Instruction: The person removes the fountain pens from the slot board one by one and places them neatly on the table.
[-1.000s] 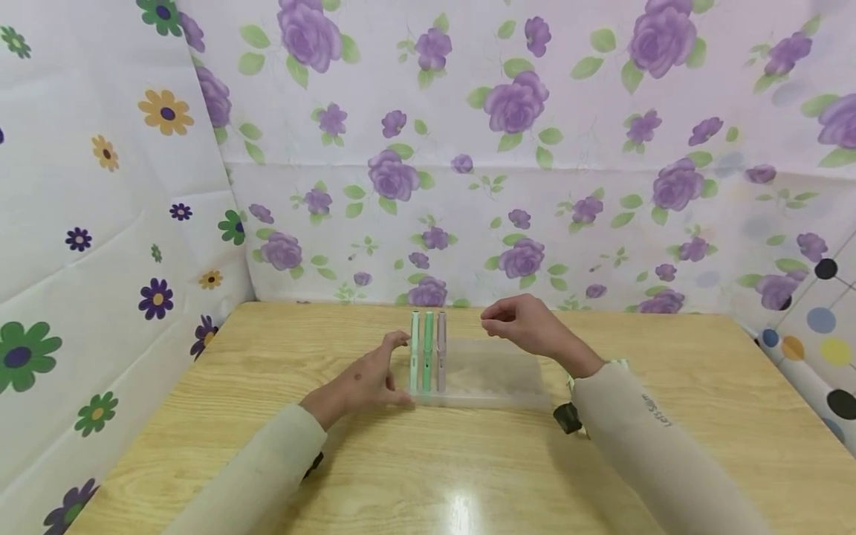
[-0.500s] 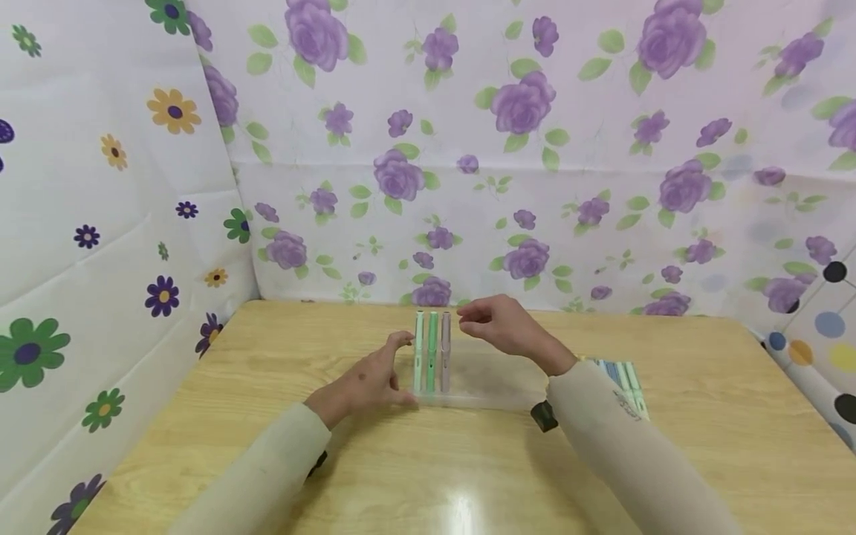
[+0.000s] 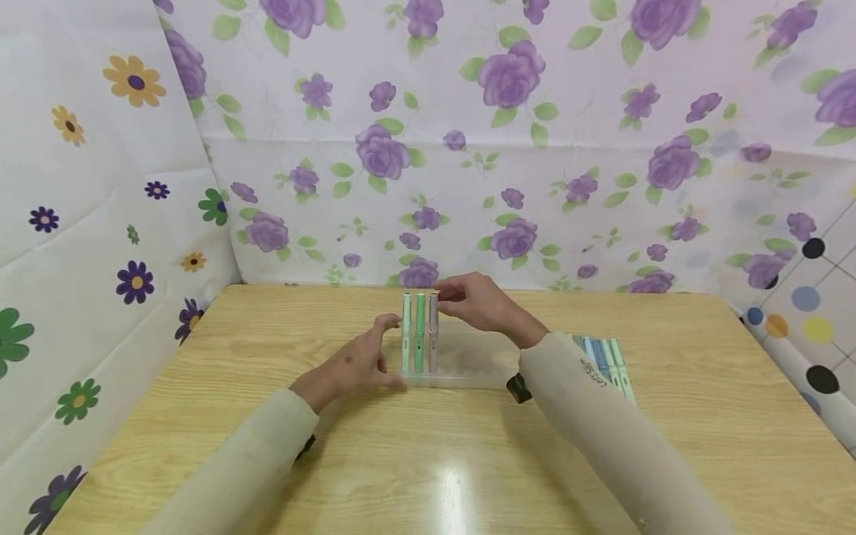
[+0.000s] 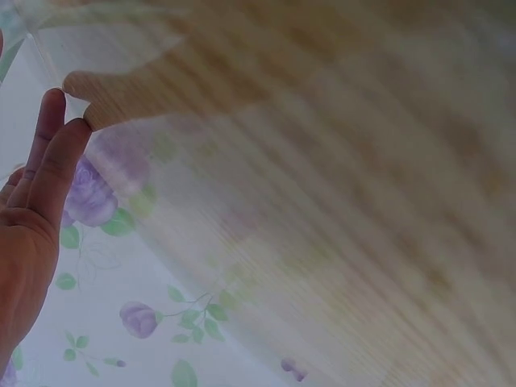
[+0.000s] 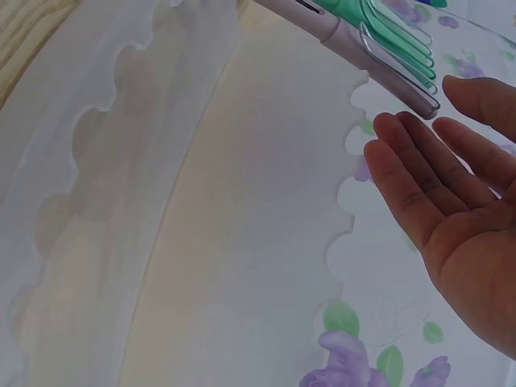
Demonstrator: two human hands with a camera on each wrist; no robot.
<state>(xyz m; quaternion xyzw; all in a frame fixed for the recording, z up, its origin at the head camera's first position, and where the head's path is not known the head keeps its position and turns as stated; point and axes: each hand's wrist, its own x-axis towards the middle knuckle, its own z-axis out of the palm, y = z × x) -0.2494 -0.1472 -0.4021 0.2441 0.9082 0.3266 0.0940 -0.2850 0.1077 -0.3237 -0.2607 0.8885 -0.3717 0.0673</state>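
With the slim mauve pen [image 3: 434, 338] pointing toward the table's [image 3: 348, 461] far edge, just left of the nearer, unclosed right hand [image 3: 478, 302] — and the left hand [image 3: 357, 360] spread at the translucent plastic rack's [image 3: 468, 381] left edge.

Pens and holder partly covered, hands cut off at the edges
The right sleeve [image 3: 588, 409] hides part of the loose pens [image 3: 611, 360] on the right and, with a black block [image 3: 518, 388], the clear holder's [image 3: 461, 381] right end; its lettering is too small to read surely. The left sleeve [image 3: 241, 453] covers most of another black block [image 3: 305, 448]. Each wrist view crops its hand, left [image 4: 28, 242] or right [image 5: 459, 201]; the right one also cuts off the standing pens [image 5: 355, 44]. Wood grain blurs in the left.
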